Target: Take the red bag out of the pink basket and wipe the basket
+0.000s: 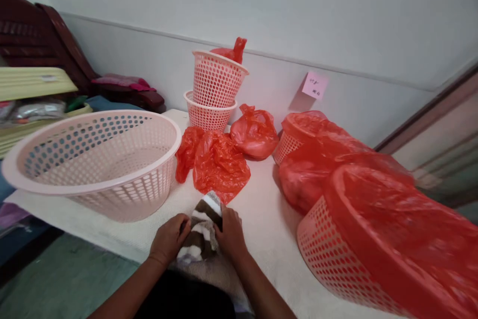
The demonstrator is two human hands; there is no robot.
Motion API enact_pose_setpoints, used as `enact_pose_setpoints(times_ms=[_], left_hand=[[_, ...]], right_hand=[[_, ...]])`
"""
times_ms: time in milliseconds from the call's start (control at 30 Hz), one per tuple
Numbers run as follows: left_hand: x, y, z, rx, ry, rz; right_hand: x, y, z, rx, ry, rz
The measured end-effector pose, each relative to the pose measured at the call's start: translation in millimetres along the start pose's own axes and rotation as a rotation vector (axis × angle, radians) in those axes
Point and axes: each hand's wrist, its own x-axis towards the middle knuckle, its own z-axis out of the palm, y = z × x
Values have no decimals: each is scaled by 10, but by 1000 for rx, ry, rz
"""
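Note:
Near the front edge of the white-covered table lies a striped sock-like fuzzy cloth (pixel 203 227) in brown, white and grey. My left hand (pixel 170 237) pinches its left side, the fingers closed on the fabric. On the other side my right hand (pixel 229 232) grips the cloth's right edge, with the thumb over it. Some of the fingertips are hidden in the folds. Just beyond the cloth, a crumpled red plastic bag (pixel 222 164) rests on the table.
At left stands a large pink basket (pixel 157 184). Two smaller pink baskets (pixel 218 80) are stacked at the back, near a knotted red bag (pixel 256 132). Red-lined baskets (pixel 336 239) fill the right side. A pink note (pixel 314 85) sticks to the wall.

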Motion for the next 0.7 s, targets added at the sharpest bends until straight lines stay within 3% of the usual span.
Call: enact_pose_setpoints(times_ms=[167, 367, 533, 700], left_hand=[[-140, 330, 3, -188, 3, -70], [-567, 801, 133, -604, -128, -163], [-662, 755, 40, -890, -103, -278], [-735, 657, -166, -1057, -37, -339]], right_hand=[[-483, -146, -25, 430, 111, 185], [-647, -529, -223, 681, 189, 256], [-764, -714, -339, 952, 146, 256], [-965, -588, -426, 1133, 135, 375]])
